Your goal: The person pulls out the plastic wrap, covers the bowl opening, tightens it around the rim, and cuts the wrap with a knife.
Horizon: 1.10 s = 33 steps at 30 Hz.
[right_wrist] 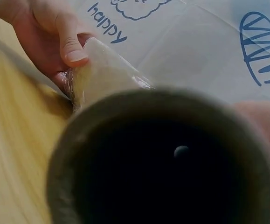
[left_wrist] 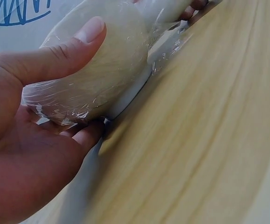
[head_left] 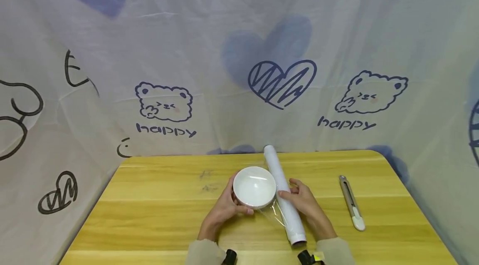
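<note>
My left hand (head_left: 225,206) holds a white bowl (head_left: 254,187) by its left side, thumb on the outside toward the front. Clear plastic wrap clings to the bowl's wall, wrinkled in the left wrist view. Just right of the bowl, my right hand (head_left: 306,204) grips a long white roll of cling film (head_left: 276,173), thumb on top. A loose stretch of film (head_left: 276,214) hangs between bowl and roll. In the right wrist view the hollow roll end fills the front and hides most of the right hand.
A utility knife (head_left: 352,203) with a grey and white handle lies on the wooden table (head_left: 157,206), to the right of my right hand. A printed cloth (head_left: 220,132) hangs behind the table and along both sides.
</note>
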Each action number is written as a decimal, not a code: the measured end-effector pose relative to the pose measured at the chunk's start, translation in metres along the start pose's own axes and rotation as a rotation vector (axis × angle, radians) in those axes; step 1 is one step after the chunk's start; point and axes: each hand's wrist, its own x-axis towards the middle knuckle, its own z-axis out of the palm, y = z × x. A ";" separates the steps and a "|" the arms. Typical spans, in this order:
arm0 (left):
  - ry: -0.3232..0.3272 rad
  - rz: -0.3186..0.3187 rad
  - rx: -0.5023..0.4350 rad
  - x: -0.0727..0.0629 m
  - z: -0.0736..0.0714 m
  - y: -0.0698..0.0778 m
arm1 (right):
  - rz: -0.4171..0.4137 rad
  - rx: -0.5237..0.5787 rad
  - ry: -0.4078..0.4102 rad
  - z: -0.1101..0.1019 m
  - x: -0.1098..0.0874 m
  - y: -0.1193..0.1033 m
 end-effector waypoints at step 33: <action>0.006 0.016 0.022 -0.001 -0.010 0.001 | 0.084 0.520 -0.189 -0.020 0.001 -0.014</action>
